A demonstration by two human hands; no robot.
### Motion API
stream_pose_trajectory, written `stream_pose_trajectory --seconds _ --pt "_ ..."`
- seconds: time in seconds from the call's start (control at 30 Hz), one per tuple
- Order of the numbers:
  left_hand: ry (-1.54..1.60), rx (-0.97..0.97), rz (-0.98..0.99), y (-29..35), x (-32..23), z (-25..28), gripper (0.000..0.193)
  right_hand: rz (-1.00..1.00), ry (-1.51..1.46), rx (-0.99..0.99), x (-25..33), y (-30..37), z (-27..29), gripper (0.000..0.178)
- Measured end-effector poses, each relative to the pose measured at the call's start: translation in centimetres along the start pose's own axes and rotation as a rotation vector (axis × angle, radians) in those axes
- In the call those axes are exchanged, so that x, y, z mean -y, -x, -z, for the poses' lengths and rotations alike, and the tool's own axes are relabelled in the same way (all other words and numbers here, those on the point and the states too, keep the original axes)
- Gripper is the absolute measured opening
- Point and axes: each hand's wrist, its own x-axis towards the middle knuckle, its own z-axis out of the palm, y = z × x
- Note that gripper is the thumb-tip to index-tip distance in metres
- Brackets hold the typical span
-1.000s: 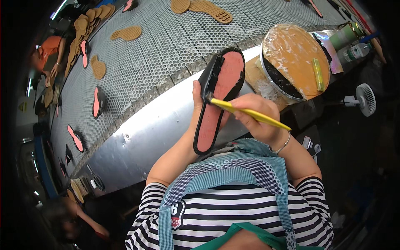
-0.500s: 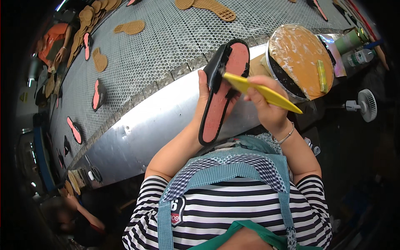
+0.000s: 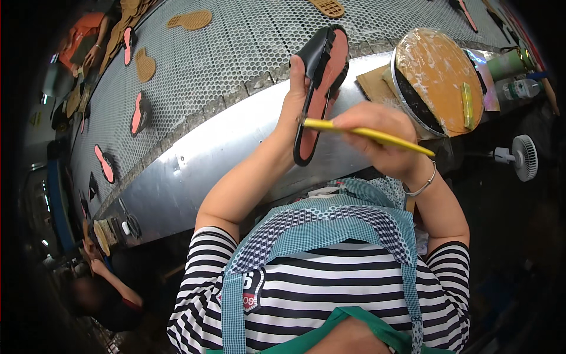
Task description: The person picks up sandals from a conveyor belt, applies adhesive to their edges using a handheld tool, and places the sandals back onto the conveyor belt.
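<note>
My left hand is closed round the side of a black slipper, held tilted above the metal edge of the conveyor with its pink underside facing me. The thumb lies along the black upper; the other fingers are mostly hidden behind the shoe. In my right hand is a brush with a flat yellow handle, pinched between thumb and fingers. The brush's tip meets the outer rim of the slipper near its lower, narrower end; the bristles are barely visible.
A mesh conveyor carries tan soles and pink-bottomed black uppers. To the right stand a round tub with a smeared orange top, a plastic bottle and a small white fan. Other people work at the left.
The slipper has moved farther from me and turned more edge-on. My right hand has brought the brush from the slipper's middle down to the rim near its lower end.
</note>
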Motion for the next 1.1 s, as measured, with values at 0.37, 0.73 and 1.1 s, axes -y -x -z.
stream_pose_trajectory --seconds 0.37,0.73,1.1 --pt "0.179 -0.029 -0.245 -3.0 -1.2 0.0 0.062 0.096 0.217 0.409 1.2 0.6 1.1 0.026" --pt "-0.156 -0.062 -0.393 1.5 0.8 1.8 0.091 -0.471 -0.444 -0.783 -2.2 -1.2 4.3 0.023" --pt "-0.369 -0.043 -0.326 1.4 1.8 0.2 0.100 -0.520 -0.532 -0.718 -2.7 -0.5 4.4 0.024"
